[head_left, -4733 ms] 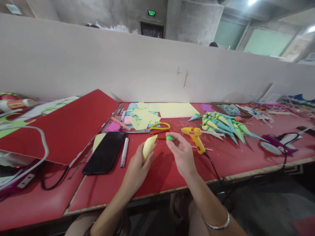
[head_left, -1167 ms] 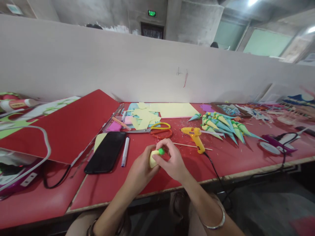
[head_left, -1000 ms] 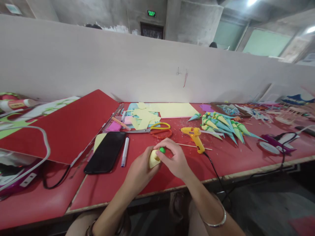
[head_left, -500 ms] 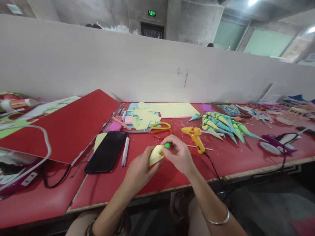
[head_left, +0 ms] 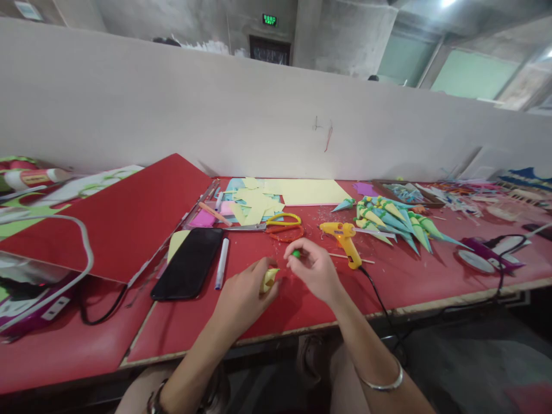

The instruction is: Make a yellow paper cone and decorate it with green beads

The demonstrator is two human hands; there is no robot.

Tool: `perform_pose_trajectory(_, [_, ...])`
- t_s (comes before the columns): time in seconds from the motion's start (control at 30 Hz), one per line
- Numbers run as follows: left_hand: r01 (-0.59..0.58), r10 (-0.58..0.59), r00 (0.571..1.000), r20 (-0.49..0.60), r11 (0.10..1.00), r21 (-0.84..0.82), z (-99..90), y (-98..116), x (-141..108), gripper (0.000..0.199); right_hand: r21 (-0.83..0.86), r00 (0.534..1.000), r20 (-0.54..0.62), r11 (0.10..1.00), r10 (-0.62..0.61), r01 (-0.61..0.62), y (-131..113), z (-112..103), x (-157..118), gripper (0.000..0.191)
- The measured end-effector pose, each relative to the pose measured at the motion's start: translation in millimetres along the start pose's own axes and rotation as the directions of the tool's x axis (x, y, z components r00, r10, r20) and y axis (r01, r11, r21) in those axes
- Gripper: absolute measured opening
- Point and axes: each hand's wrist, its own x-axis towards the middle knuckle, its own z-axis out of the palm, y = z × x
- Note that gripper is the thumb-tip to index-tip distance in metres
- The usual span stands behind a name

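Note:
A small piece of folded yellow paper [head_left: 268,280] is gripped between the thumb and fingers of my left hand [head_left: 244,296], over the red table. To its right, my right hand [head_left: 314,270] pinches a small green ball [head_left: 295,253] in its curled fingertips. The ball and the paper are apart. Beyond my hands lie scissors [head_left: 283,219] with yellow and red handles. The yellow glue gun [head_left: 345,240] rests to the right of my right hand, a clear stick in its back.
Left of my hands lie a white marker [head_left: 221,263] and a black phone [head_left: 188,264]. Yellow paper scraps [head_left: 254,202] are at the back. Blue and yellow paper cones [head_left: 388,218] are piled at the right. The glue gun's black cord [head_left: 379,302] crosses the table's front edge.
My hands have moved apart: the left, with the yellow paper, is lower and turned, while the green ball has come away from the paper in my right fingertips.

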Motion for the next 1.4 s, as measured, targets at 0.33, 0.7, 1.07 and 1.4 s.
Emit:
perform_pose_trajectory(0.33, [-0.082, 0.131, 0.969, -0.209, 0.971, 0.224, 16.5, -10, 7, 0.040, 0.259, 0.986, -0.062, 0.957, 0.155, -0.134, 10, -1, 4, 0.021])
perform_pose_trajectory(0.7, [-0.120, -0.022, 0.981, -0.194, 0.717, -0.687, 8.2, -1, 4, 0.027, -0.012, 0.996, 0.049, 0.997, -0.074, 0.075, 3, 16, -6, 0.024])
perform_pose_trajectory(1.07, [-0.043, -0.034, 0.996, -0.085, 0.642, -0.765, 5.2, -9, 8, 0.017, -0.239, 0.965, 0.134, 0.938, -0.226, 0.253, 3, 16, -7, 0.011])
perform_pose_trajectory(1.4, [-0.053, 0.023, 0.998, -0.054, 0.751, -0.658, 3.9, -13, 7, 0.024, -0.218, 0.957, 0.173, 0.938, -0.233, 0.268, 0, 22, -9, 0.016])
